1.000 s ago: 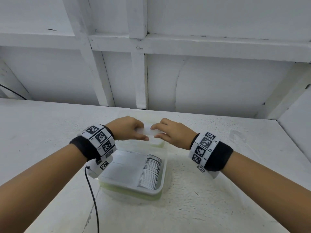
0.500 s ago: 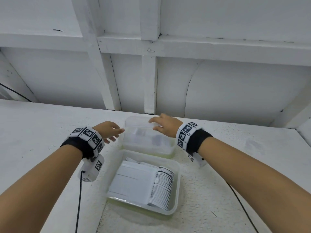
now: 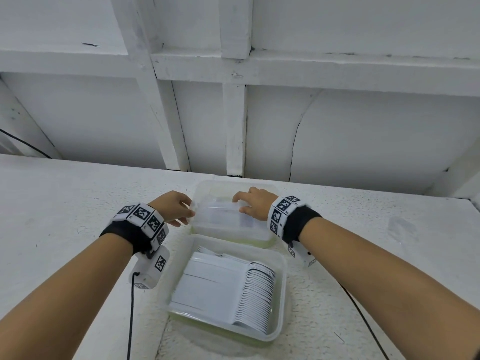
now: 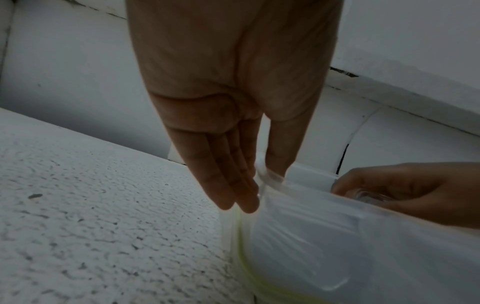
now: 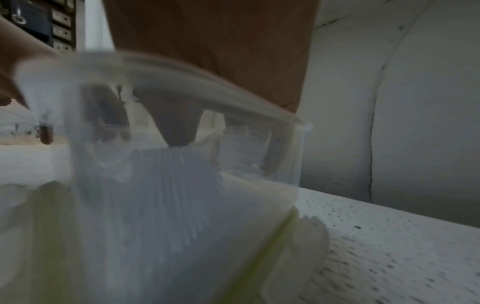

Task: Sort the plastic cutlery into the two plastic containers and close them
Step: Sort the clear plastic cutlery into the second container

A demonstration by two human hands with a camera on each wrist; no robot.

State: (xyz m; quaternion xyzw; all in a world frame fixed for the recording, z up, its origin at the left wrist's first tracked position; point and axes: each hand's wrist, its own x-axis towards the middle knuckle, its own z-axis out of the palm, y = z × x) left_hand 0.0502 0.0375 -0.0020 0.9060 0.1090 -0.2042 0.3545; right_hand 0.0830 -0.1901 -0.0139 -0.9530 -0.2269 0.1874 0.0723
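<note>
Two clear plastic containers stand on the white table. The near container [image 3: 281, 281] is open and holds a stacked row of white spoons [image 3: 257, 292]. A clear lid [image 3: 223, 211] lies on the far container [image 3: 231, 235], with white cutlery [image 5: 176, 185] dimly seen through it. My left hand [image 3: 179, 209] pinches the lid's left edge, thumb on top and straight fingers [image 4: 228, 181] down the outer wall. My right hand [image 3: 255, 203] rests on the lid's right part, fingertips pressing down. In the right wrist view the lid's rim [image 5: 221, 88] is blurred.
A white panelled wall [image 3: 233, 126] rises just behind the far container. A black cable [image 3: 131, 307] hangs from my left wrist and another [image 3: 363, 315] from my right. A faint clear item [image 3: 402, 229], possibly a second lid, lies on the table at the right.
One second ago both hands held the clear lid in the air over the containers. The lid now lies on the far container, and my left hand has come back to its left edge.
</note>
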